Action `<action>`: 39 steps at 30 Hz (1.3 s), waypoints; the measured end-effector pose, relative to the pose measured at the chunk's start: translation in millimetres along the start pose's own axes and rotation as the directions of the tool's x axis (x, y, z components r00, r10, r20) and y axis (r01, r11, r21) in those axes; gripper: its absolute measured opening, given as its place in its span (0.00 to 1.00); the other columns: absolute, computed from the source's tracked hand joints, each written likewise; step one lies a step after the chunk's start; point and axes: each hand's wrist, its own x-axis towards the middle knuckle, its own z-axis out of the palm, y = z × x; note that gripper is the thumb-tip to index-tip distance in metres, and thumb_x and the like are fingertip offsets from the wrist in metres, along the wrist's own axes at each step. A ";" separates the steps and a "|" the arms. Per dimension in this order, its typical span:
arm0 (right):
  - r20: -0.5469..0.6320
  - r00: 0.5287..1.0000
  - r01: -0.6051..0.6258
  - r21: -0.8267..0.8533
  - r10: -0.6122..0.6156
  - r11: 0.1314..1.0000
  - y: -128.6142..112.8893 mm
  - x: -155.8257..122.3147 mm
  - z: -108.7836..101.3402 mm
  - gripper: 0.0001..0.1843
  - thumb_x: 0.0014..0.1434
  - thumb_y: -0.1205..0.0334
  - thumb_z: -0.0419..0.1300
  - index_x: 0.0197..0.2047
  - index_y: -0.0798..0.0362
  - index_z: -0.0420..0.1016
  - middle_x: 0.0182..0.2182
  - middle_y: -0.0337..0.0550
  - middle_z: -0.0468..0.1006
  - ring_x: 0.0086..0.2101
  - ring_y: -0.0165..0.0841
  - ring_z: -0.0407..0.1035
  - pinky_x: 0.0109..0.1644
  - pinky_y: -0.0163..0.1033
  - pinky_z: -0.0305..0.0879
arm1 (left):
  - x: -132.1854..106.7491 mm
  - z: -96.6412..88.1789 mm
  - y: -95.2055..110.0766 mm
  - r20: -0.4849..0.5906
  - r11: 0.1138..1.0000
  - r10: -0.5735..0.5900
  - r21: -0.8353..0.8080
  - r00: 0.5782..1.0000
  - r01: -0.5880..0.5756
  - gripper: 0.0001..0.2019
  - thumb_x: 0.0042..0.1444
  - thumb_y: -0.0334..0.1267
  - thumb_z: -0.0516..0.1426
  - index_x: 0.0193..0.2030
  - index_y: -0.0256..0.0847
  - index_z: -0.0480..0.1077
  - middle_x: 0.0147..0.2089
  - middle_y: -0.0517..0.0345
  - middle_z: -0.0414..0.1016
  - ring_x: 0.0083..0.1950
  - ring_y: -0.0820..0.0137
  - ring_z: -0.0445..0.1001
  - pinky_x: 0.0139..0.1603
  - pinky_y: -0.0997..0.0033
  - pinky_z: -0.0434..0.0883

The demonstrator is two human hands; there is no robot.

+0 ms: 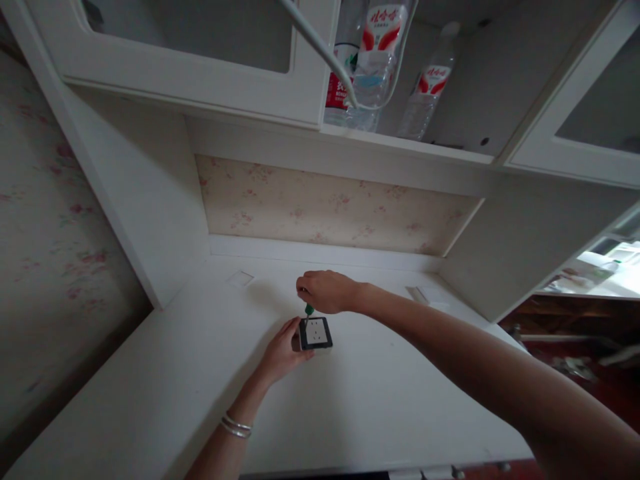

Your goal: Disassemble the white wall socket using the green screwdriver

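The middle bottle [377, 63] has a white-and-red label [384, 28] reading 娃哈哈, with a smaller line beneath too fine to read. Right of the middle bottle, the leaning bottle [431, 85] also reads 娃哈哈. Left of the middle bottle, the red-labelled bottle [347, 50] shows white lettering, partly hidden and unclear.

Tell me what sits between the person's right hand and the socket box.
A green-handled screwdriver: in the head view, it runs from the right hand down to the upper-left part of the socket box.
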 end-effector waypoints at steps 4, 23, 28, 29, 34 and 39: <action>0.046 0.996 0.069 0.045 -0.071 0.997 0.8 -1.0 -1.3 0.24 0.51 0.64 0.60 0.53 0.50 0.66 0.53 0.49 0.67 0.40 0.38 0.71 0.35 0.37 0.65 | 0.5 1.3 -7.0 0.000 0.999 0.033 0.014 0.999 -0.033 0.39 0.41 0.36 0.67 0.62 0.42 0.59 0.63 0.48 0.61 0.62 0.58 0.62 0.63 0.60 0.57; 0.044 0.995 0.091 0.064 -0.094 0.994 0.7 -0.4 0.5 0.21 0.48 0.68 0.58 0.48 0.50 0.71 0.49 0.47 0.71 0.39 0.37 0.71 0.33 0.35 0.61 | 0.3 -0.2 -2.6 0.005 0.998 0.042 -0.046 0.999 -0.042 0.39 0.40 0.34 0.67 0.61 0.42 0.60 0.62 0.47 0.61 0.60 0.57 0.64 0.61 0.60 0.60; -0.009 0.999 0.052 0.066 -0.052 0.996 6.4 -13.1 -5.9 0.16 0.47 0.69 0.58 0.41 0.53 0.75 0.41 0.47 0.77 0.39 0.40 0.70 0.36 0.37 0.61 | -1.7 -2.4 3.1 0.016 0.999 0.037 -0.024 0.999 -0.036 0.37 0.40 0.35 0.67 0.60 0.43 0.61 0.61 0.48 0.62 0.58 0.57 0.65 0.60 0.59 0.61; -0.049 0.998 0.048 0.093 -0.043 0.994 9.1 -18.4 -6.9 0.16 0.47 0.69 0.58 0.41 0.53 0.75 0.40 0.47 0.77 0.38 0.39 0.70 0.37 0.37 0.61 | -2.0 -2.7 3.8 0.024 0.999 0.031 -0.027 0.999 -0.031 0.37 0.40 0.35 0.67 0.60 0.43 0.61 0.60 0.48 0.62 0.57 0.58 0.66 0.60 0.59 0.62; -0.298 0.940 -0.038 0.397 0.168 0.917 32.9 -58.0 10.6 0.14 0.50 0.69 0.58 0.42 0.54 0.74 0.39 0.44 0.77 0.36 0.33 0.70 0.40 0.35 0.62 | -0.9 -3.5 4.6 0.053 0.999 0.015 0.049 0.998 -0.018 0.40 0.38 0.39 0.68 0.60 0.41 0.61 0.58 0.48 0.61 0.56 0.59 0.66 0.57 0.62 0.65; -0.210 0.807 -0.133 0.846 0.551 0.516 59.8 -101.0 81.2 0.13 0.51 0.62 0.61 0.41 0.53 0.73 0.28 0.39 0.75 0.28 0.33 0.69 0.35 0.38 0.65 | 3.8 -5.2 14.6 0.089 0.985 0.015 0.170 0.996 -0.030 0.37 0.37 0.39 0.68 0.57 0.41 0.64 0.54 0.51 0.62 0.52 0.62 0.67 0.53 0.66 0.66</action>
